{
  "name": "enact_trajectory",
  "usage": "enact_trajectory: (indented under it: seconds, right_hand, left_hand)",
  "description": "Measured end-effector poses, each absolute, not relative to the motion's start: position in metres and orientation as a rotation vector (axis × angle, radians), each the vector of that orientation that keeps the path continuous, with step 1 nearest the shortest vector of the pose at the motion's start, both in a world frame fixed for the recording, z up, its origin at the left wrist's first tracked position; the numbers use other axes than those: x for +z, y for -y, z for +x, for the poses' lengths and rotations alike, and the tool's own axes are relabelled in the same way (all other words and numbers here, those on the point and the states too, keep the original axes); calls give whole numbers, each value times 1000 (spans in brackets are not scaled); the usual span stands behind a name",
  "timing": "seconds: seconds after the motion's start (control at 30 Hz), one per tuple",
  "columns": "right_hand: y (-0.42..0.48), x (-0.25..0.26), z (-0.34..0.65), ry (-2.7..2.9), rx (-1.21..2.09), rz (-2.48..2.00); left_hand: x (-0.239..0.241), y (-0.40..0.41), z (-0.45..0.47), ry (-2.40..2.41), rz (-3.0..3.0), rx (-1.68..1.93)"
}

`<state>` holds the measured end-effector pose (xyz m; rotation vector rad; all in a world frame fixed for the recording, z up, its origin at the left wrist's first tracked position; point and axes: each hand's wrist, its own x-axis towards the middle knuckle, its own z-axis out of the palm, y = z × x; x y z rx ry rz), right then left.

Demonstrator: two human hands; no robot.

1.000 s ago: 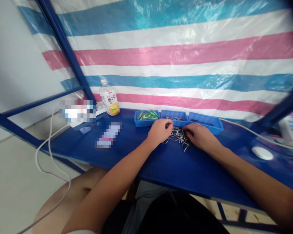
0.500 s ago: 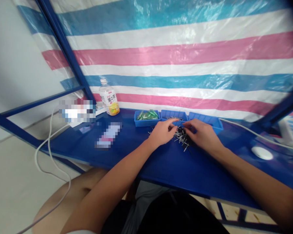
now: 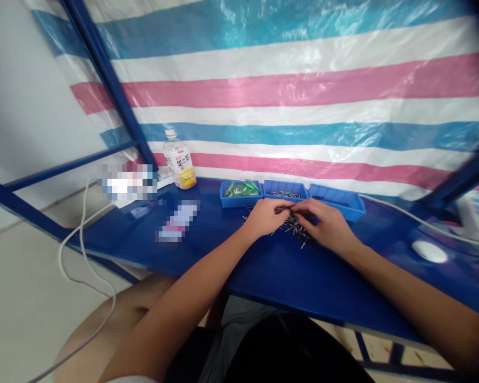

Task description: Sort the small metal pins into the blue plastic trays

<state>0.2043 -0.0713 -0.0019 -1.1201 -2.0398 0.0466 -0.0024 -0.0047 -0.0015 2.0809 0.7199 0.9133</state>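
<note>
My left hand (image 3: 263, 218) and my right hand (image 3: 323, 223) meet fingertip to fingertip over a pile of small metal pins (image 3: 297, 229) on the blue table (image 3: 263, 266). Both hands are pinched closed on something small that I cannot make out. Just behind them stand three blue trays: the left tray (image 3: 239, 194) holds green parts, the middle tray (image 3: 285, 189) holds metal pins, and the right tray (image 3: 337, 199) looks dark inside.
A drink bottle (image 3: 178, 159) stands at the back left beside blurred items. A white mouse (image 3: 429, 251) and its cable lie at the right. A white cable (image 3: 69, 250) hangs off the left edge. A striped tarp hangs behind the table.
Both hands lifted off the pin pile and came together, fingertips now touching above it. Nothing else on the table has moved.
</note>
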Motion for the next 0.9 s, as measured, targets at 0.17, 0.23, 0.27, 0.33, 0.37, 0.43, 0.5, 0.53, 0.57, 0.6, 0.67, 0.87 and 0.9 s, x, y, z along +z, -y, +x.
enact_trajectory:
  seconds: [0.17,0.23,0.27,0.33,0.37,0.43,0.5,0.53,0.57,0.6,0.67,0.87,0.9]
  right_hand:
    - [73,-3,204,1980,24,-1133]
    - [74,-2,203,1930,13,-1159]
    - [75,0,203,1905,-4,-1168]
    - [76,2,202,1871,-53,-1177]
    - [75,3,203,1872,-76,-1176]
    - [74,3,204,1900,-107,-1176]
    - [71,0,205,1935,-100,-1199]
    - [70,-2,206,1942,-85,-1218]
    - [69,-4,207,1938,-63,-1242]
    - [68,-5,208,1925,-35,-1266]
    - [66,-8,208,1892,31,-1304]
    - [67,-9,207,1822,196,-1307]
    - [67,-9,207,1811,217,-1300]
  left_hand:
    - [-8,-4,-1,-725,1946,976]
    - [-10,-5,0,-715,1918,995]
    - [-10,-6,0,-722,1907,1001]
    - [-11,-6,0,-760,1892,1004]
    - [-11,-6,0,-778,1887,1006]
    - [-12,-6,1,-777,1882,1016]
    - [-13,-6,1,-731,1876,1029]
    - [-14,-5,2,-706,1871,1033]
    - [-15,-5,3,-686,1864,1033]
    - [-15,-5,3,-670,1853,1030]
    - [-15,-4,4,-645,1820,1019]
    - [-12,-1,4,-610,1756,1008]
    - [-11,0,4,-606,1754,1013]
